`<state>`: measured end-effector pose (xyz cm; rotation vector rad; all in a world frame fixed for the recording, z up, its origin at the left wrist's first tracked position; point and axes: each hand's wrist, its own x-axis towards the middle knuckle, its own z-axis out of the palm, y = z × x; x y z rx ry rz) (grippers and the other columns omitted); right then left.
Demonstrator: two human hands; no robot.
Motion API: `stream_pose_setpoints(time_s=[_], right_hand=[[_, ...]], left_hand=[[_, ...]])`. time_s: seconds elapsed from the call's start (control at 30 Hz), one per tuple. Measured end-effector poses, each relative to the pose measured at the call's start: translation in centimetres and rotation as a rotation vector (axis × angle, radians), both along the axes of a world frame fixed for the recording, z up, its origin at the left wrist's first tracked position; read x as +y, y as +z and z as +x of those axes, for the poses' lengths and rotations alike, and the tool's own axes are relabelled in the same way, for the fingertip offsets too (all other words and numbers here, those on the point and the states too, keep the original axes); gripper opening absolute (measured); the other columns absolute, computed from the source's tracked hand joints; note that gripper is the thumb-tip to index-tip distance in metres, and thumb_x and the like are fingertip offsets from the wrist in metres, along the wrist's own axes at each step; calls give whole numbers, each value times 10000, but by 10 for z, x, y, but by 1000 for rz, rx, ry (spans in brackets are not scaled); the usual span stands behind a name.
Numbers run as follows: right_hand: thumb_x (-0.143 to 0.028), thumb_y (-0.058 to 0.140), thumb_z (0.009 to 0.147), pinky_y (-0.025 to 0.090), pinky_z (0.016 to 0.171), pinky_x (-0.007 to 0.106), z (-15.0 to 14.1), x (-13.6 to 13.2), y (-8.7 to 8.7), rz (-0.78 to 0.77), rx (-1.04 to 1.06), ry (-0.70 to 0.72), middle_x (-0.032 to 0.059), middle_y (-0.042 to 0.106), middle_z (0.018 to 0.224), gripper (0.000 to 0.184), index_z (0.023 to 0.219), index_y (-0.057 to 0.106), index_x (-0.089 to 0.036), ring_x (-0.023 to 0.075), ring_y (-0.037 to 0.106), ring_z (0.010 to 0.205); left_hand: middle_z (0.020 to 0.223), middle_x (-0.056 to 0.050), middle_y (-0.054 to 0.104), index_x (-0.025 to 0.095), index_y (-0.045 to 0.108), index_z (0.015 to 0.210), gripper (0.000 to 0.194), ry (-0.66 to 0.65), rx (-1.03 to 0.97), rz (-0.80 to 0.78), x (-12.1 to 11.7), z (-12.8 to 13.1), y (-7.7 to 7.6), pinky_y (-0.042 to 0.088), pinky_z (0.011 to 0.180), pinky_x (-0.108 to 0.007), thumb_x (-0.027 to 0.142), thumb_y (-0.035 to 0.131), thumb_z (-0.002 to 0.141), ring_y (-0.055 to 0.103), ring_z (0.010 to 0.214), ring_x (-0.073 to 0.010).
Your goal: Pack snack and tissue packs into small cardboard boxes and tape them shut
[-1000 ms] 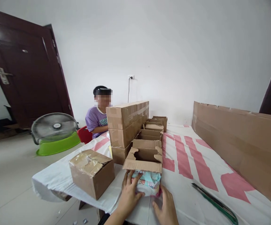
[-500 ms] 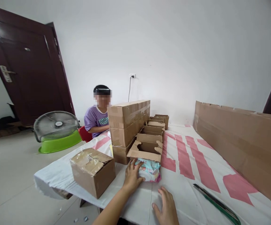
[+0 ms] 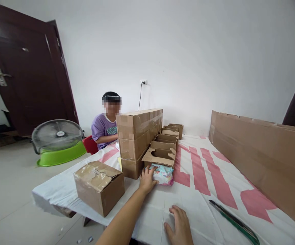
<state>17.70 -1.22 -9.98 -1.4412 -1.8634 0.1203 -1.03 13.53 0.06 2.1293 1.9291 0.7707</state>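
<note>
Nearest of all, the right hand (image 3: 179, 223) is held over the table (image 3: 201, 217), its thumb and fingers apart, with nothing grasped. To its right, a green-handled knife (image 3: 234, 221) is laid slantwise on the red-patterned white cloth (image 3: 220, 178).

A little farther in, the left hand (image 3: 147, 180) is placed on the left end of a soft blue, white and pink packet (image 3: 162, 175); its fingers and thumb are spread on the wrapper rather than closed around it. The packet is laid flat on the table, at the near side of an open carton (image 3: 160, 158), which appears to be touched by it. To the left, a taped box (image 3: 99, 187) is set near the table's edge.

Beyond the open carton, more open cartons (image 3: 166, 139) are lined up in a row. Along their left side, a wall of taped boxes (image 3: 133, 139) is stacked three high. The right side of the table is bordered by an upright cardboard panel (image 3: 259, 153).

Behind the stack, a person in a purple shirt (image 3: 100, 129) is seated, with the forearm partly hidden. Farther left, a fan (image 3: 58, 136) is seen above a green base (image 3: 61, 158), before a dark door (image 3: 27, 68).
</note>
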Motion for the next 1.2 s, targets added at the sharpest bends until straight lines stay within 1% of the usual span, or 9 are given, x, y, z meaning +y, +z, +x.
stream_pose_setpoints(time_s=[0.23,0.4,0.57,0.73,0.87,1.0,1.07,1.13,1.2], right_hand=[[-248,624,730,451,992,419,-9,-9,19,-77,14,-57,127,656,1195,372,1089,660,-155,297,578,1146],[-219,605,724,439,990,402,-12,-16,33,-104,56,-65,123,663,1159,332,1043,664,-152,284,573,1132],[-195,601,718,451,952,378,-11,-18,41,-70,97,-49,105,678,1080,263,973,660,-168,265,593,1064],[-187,598,726,465,907,388,-9,-16,42,-46,116,-14,95,685,991,200,919,645,-168,257,604,991],[-216,608,742,470,888,391,-7,-15,40,-4,115,30,81,686,945,146,880,641,-187,253,613,956],[-253,616,756,464,889,390,-4,-14,37,-6,98,61,76,686,944,115,855,645,-202,255,609,969],[-268,610,763,460,895,394,-4,-14,37,-27,84,66,78,688,966,117,852,651,-204,257,606,982],[-277,598,768,455,902,396,-4,-14,38,-43,72,61,79,690,981,119,845,656,-208,257,604,993],[-281,583,774,450,908,395,-5,-14,39,-50,66,53,80,691,991,124,840,658,-209,257,601,1003]], left_hand=[[1581,-20,178,403,401,1374,765,-16,-14,-12,13,2,0,359,1032,-422,234,727,703,391,1326,-326],[1616,-89,-27,377,293,1448,803,-6,-27,-7,4,5,-8,458,927,-347,256,689,760,591,1158,-282],[1581,-214,-153,220,79,1521,895,38,-23,25,-15,8,-17,405,1020,-389,290,626,815,492,1287,-335],[1587,-243,16,84,151,1509,841,0,40,-17,-52,7,-26,202,1141,-525,331,580,830,140,1452,-389],[1530,-209,314,117,413,1423,714,-168,101,-81,-118,-3,-43,156,1157,-555,419,597,803,219,1436,-379],[1368,-125,551,239,517,1323,509,-474,60,53,-176,-43,-41,385,1082,-463,377,569,836,499,1274,-280],[1221,-126,622,220,558,1232,347,-364,-56,299,-184,-79,-25,462,1011,-396,259,467,899,577,1154,-224],[1150,-139,615,197,584,1132,268,-156,-122,579,-174,-121,0,460,1000,-442,256,492,887,567,1134,-253],[1161,-142,594,179,573,1094,275,92,-192,701,-153,-164,28,403,1049,-493,298,543,848,516,1194,-287]])
